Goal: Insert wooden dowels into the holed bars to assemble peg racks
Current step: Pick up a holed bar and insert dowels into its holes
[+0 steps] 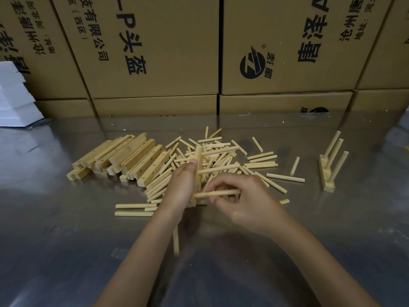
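**Bar held upright, dowel pinched at its lower hole**

A holed bar [198,171] stands on edge over the pile, running away from the person, its far end tipped with the left thumb. The left hand [180,189] wraps round the bar from its left side, fingers curled against it. One dowel [218,193] lies level and points leftward into the bar's near end; the right hand [241,200] pinches it between thumb and fingertips, so the dowel lies just under the knuckles and touches the bar. A second dowel [219,170] juts rightward from the bar higher up, beyond the right hand.

Under and around both hands spreads a heap of loose dowels [223,151], some scattered singly toward the right. Left of the heap lies a stack of holed bars [124,158]. Well apart on the right stands a finished rack [329,165] with three pegs rising. All rest on a shiny metal table [88,251]. Printed cardboard boxes [155,52] wall the far edge, with white foam blocks [13,96] at the left.
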Motion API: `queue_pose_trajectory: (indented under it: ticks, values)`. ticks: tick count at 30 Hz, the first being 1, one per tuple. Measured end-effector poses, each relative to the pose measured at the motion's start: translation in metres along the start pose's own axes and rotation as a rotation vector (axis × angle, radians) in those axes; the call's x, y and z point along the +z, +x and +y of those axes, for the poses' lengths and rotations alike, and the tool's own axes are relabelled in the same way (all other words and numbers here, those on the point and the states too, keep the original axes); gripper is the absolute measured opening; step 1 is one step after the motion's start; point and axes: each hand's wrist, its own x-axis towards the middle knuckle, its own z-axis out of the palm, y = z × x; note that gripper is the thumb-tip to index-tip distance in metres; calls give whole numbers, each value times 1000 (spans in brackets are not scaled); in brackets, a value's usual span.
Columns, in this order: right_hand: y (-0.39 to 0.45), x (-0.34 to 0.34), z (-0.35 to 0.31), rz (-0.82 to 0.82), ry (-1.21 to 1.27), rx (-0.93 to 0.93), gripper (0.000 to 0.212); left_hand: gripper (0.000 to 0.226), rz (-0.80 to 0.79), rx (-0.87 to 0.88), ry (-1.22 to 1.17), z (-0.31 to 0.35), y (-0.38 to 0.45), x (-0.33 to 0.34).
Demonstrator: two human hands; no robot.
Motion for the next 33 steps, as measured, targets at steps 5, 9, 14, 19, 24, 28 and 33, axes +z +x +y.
queue_pose_trajectory:
  ticks: [5, 9, 14, 19, 24, 28, 33]
  values:
    - [-2, 8, -4, 64, -222, -175, 12, 45, 18, -69, -24, -1, 2, -5]
    - [-4, 16, -8, 115, -194, -186, 9, 45, 20, -81, -55, 3, -3, -2]
    - [-6, 13, -13, 158, -143, -131, 16, 38, 59, 73, -52, 9, -11, -1]
    - [-6, 14, -10, 132, -84, -31, 26, 38, 88, 184, 15, 6, -14, 2]
    - [-5, 16, -10, 104, -33, 55, 28, 38, 74, 209, 28, 3, -9, 2]
    - [-3, 14, -14, 102, 134, 158, 15, 42, 23, 42, -62, 3, -7, -1]
    - [0, 3, -21, 80, 669, 230, 9, 45, -152, -133, -257, 1, -7, 1]
